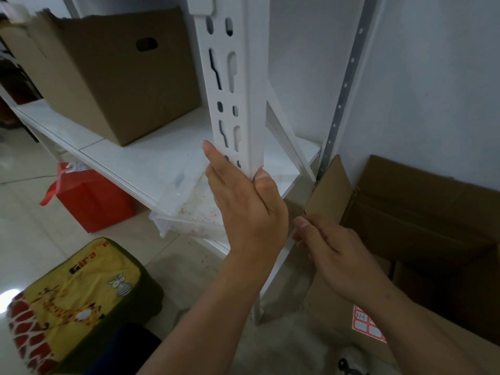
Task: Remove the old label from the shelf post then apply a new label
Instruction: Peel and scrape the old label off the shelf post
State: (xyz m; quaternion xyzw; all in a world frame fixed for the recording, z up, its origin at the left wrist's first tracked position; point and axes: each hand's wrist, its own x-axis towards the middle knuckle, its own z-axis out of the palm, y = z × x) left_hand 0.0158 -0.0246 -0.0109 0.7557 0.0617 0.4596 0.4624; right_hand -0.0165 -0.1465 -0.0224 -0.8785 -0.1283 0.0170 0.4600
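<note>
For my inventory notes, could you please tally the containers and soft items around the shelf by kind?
Cardboard boxes: 2, one on the shelf, one on the floor to the right
Red bag: 1
Clear plastic tray: 1
Yellow giraffe-print cushion: 1
Total: 5

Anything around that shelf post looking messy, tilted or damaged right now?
Yes. A clear plastic tray sits tilted, hanging over the front edge of the white shelf, flecked with small red scraps. More red specks dot the floor below it. A red sliver shows on the post by the left hand's thumb.
</note>
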